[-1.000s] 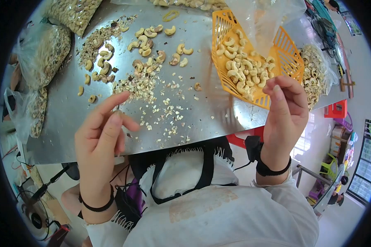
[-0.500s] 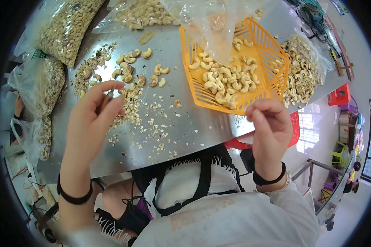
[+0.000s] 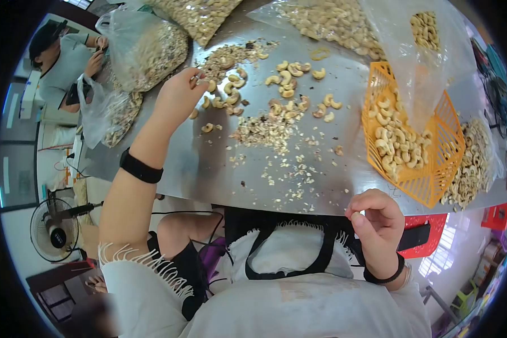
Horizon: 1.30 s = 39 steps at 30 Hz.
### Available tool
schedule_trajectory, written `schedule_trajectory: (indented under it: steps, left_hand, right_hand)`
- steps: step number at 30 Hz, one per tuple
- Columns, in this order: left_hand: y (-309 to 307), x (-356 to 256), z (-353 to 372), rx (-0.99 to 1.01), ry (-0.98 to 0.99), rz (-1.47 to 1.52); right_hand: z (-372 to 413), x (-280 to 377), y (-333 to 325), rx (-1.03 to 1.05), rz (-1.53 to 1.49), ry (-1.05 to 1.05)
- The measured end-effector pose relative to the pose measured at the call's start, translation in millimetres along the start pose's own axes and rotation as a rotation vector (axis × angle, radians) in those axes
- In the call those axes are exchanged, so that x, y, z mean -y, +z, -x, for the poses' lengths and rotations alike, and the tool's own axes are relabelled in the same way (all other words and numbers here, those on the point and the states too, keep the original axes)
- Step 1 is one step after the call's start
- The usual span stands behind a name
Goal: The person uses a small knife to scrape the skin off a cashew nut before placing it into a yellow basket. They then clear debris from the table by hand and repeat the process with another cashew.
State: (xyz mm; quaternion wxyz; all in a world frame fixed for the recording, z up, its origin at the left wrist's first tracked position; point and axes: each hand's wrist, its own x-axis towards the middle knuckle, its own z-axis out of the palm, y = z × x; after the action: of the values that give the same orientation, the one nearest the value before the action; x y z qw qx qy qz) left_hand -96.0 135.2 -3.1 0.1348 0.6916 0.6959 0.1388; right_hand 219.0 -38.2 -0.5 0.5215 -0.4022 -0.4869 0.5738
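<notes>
My left hand [image 3: 177, 98] reaches over the far left of the table with its fingers pinched. A thin small knife, plainer half a second ago, is mostly hidden in that grip. Beside those fingertips lies a loose group of cashews [image 3: 232, 84]. My right hand [image 3: 377, 225] is raised at the table's front edge, thumb and forefinger pressed together on a tiny pale thing I cannot make out. Between the hands are more cashews [image 3: 288, 79] and a scatter of pale chips [image 3: 265, 132]. An orange basket [image 3: 439, 186] holding whole cashews [image 3: 397, 141] stands to the right.
Plastic bags of nuts [image 3: 332, 28] line the back, with another bag [image 3: 146, 50] at left. An upright clear bag [image 3: 417, 73] overlaps the basket. Another nut pile [image 3: 470, 163] lies far right. A co-worker [image 3: 67, 62] sits at upper left; a fan [image 3: 56, 231] stands lower left.
The view has turned left, so the table's contents appear further right. My left hand has reached away from me to the cashews at the far left. My right hand stays pinched near the front edge.
</notes>
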Motion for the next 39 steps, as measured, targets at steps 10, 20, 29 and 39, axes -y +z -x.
schedule_trajectory:
  steps: [10, 20, 29, 39]
  left_hand:
    - [17.0, 11.4, -4.1, 0.050, 0.000, -0.034]
    - [-11.5, -14.0, 50.8, 0.165, -0.144, 0.654]
    - [-6.8, -55.6, 122.4, 0.259, 0.044, 0.557]
    - [21.2, -78.1, 142.5, 0.174, 0.355, 0.509]
  right_hand:
    - [-1.3, -7.1, 15.3, 0.024, 0.050, 0.083]
    - [-12.4, -24.3, 34.7, 0.091, 0.045, 0.124]
    - [-23.3, -39.3, 46.7, 0.208, 0.072, 0.163]
    - [-28.1, -39.6, 56.1, 0.228, -0.328, 0.413]
